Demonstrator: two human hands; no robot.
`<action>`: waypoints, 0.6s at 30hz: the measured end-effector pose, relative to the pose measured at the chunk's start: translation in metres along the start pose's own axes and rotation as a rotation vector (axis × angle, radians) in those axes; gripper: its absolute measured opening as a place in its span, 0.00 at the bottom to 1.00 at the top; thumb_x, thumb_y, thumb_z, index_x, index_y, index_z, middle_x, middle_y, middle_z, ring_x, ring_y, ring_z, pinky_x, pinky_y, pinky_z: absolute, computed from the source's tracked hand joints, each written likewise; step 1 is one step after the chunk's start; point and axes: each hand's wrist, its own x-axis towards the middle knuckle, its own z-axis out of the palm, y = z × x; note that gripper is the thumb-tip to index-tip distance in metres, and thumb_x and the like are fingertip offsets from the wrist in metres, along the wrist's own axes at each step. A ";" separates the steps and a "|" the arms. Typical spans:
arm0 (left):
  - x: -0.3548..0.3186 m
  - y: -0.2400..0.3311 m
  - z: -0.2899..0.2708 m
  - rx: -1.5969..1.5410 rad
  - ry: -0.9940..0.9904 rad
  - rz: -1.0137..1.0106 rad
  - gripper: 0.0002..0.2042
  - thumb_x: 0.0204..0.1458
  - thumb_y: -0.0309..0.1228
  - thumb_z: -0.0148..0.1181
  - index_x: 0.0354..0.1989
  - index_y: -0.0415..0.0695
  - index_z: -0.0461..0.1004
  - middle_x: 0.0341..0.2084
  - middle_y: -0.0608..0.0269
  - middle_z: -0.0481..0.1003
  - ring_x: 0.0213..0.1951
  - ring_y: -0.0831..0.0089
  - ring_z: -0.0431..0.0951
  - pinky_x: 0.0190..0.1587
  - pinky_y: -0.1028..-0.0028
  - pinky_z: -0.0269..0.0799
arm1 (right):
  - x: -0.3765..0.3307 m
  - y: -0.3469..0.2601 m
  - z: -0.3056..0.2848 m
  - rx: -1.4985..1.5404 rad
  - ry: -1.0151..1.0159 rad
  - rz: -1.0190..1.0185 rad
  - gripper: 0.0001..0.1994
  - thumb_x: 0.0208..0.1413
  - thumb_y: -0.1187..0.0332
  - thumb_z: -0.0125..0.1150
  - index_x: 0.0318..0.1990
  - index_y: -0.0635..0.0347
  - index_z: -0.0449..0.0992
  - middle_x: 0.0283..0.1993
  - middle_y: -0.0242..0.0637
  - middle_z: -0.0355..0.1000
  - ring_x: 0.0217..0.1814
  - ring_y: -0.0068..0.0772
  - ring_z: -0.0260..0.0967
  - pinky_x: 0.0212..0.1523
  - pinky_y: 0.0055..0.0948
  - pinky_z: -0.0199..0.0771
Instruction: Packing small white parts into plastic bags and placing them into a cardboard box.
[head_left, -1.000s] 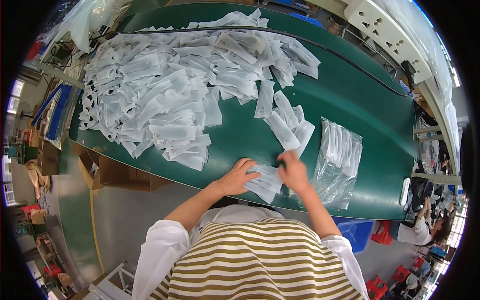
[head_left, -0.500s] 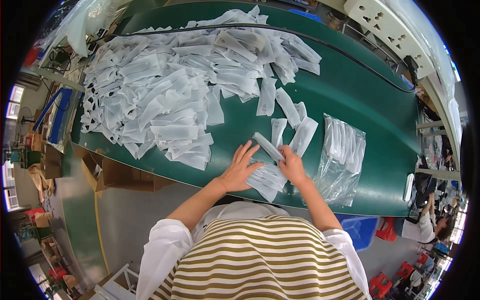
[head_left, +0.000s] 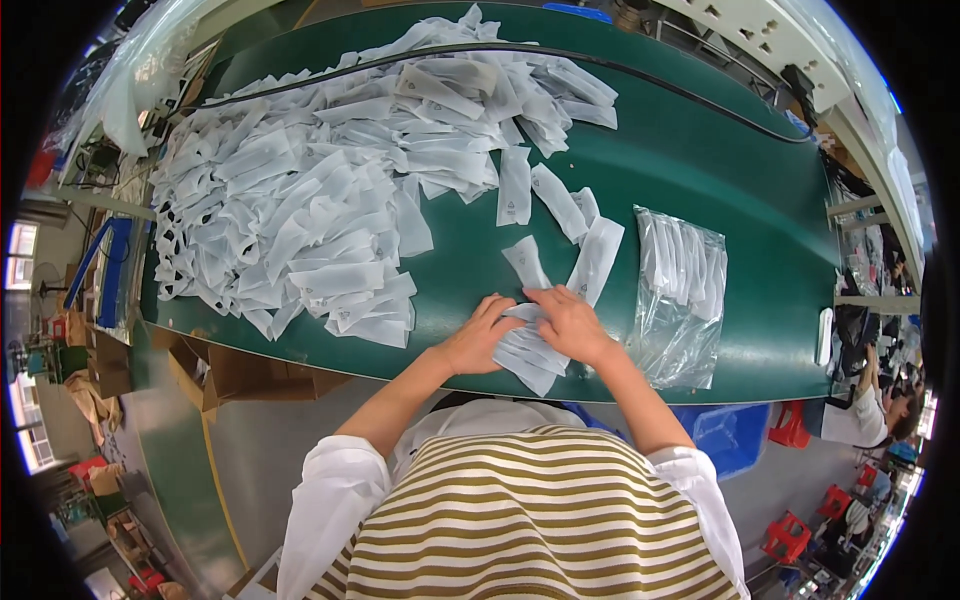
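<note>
- Stack (head_left: 525, 350): a small pile of white flat packets at the near edge of the green tabletop (head_left: 720, 190), just in front of you, between your two hands.
- Left hand (head_left: 482, 338): your fingers lie flat and loosely spread against the stack's left side, palm down, touching it; nothing gripped.
- Right hand (head_left: 570, 322): your fingers rest over the top and right of the stack, pressing down on it; whether they pinch a packet, you cannot tell.
- Single packet (head_left: 526, 263): lies just beyond the stack, tilted, apart from your fingertips.
- Long packets (head_left: 597, 258): a few more strips lie just beyond your right hand, angled away.
- Clear bag (head_left: 682, 295): to your right, near the right hand, holding white packets in a row.
- Heap (head_left: 330, 190): a wide loose spread of white packets covering the far left of the tabletop, well apart from your hands.
- Cardboard boxes (head_left: 225, 375): below the tabletop edge on your left.
</note>
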 end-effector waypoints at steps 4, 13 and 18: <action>-0.005 0.004 0.005 0.035 0.040 -0.032 0.33 0.32 0.32 0.73 0.50 0.43 0.65 0.54 0.46 0.58 0.58 0.43 0.57 0.61 0.52 0.56 | -0.007 -0.001 -0.003 0.028 -0.077 0.020 0.32 0.40 0.63 0.69 0.56 0.62 0.67 0.52 0.48 0.66 0.51 0.49 0.64 0.49 0.43 0.67; -0.005 0.006 0.011 -0.150 0.177 -0.066 0.38 0.28 0.26 0.72 0.53 0.41 0.59 0.53 0.46 0.60 0.55 0.45 0.61 0.59 0.55 0.59 | -0.032 -0.010 0.041 -0.058 0.049 -0.045 0.47 0.30 0.63 0.76 0.63 0.60 0.57 0.61 0.56 0.52 0.57 0.58 0.56 0.55 0.43 0.66; -0.009 -0.005 0.003 -0.150 0.106 -0.084 0.37 0.29 0.24 0.71 0.54 0.43 0.60 0.52 0.47 0.62 0.54 0.48 0.62 0.58 0.58 0.60 | -0.031 -0.010 0.052 0.060 0.031 0.024 0.46 0.29 0.67 0.74 0.63 0.58 0.58 0.54 0.54 0.56 0.55 0.58 0.57 0.54 0.44 0.66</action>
